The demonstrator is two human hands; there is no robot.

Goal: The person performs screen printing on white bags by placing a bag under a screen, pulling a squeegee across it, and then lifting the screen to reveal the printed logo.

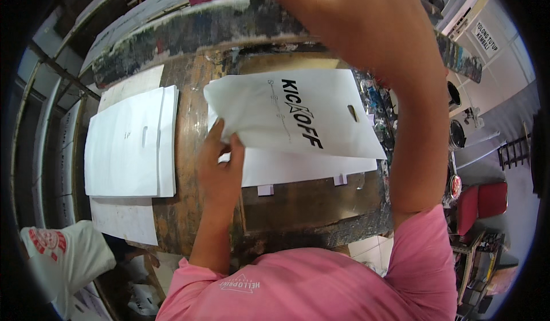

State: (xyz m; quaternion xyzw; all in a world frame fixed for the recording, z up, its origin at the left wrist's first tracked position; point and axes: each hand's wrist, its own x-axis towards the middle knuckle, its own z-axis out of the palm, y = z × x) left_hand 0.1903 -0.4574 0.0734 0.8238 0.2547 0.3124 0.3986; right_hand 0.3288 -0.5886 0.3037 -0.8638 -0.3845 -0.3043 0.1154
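A white bag (246, 97) with black lettering and a cut-out handle hole lies across the worktable in front of me. My left hand (220, 163) pinches its left edge between thumb and fingers, and that side is lifted and curled. Under it a second white sheet or bag (309, 170) shows along the near side. My right hand (349, 20) is raised at the top of the view, by the paint-crusted frame (200, 31); its fingertips are cut off, so its grip is hidden. To the left rests a stack of white bags (123, 149) with handle holes.
Small pale tabs (265, 190) sit on the brown board (309, 203) near the bag. Dark tubs (455, 134) stand along the right. Red chairs (484, 200) are at far right. Another person's white sleeve (71, 258) shows at lower left, beside a metal rack (43, 120).
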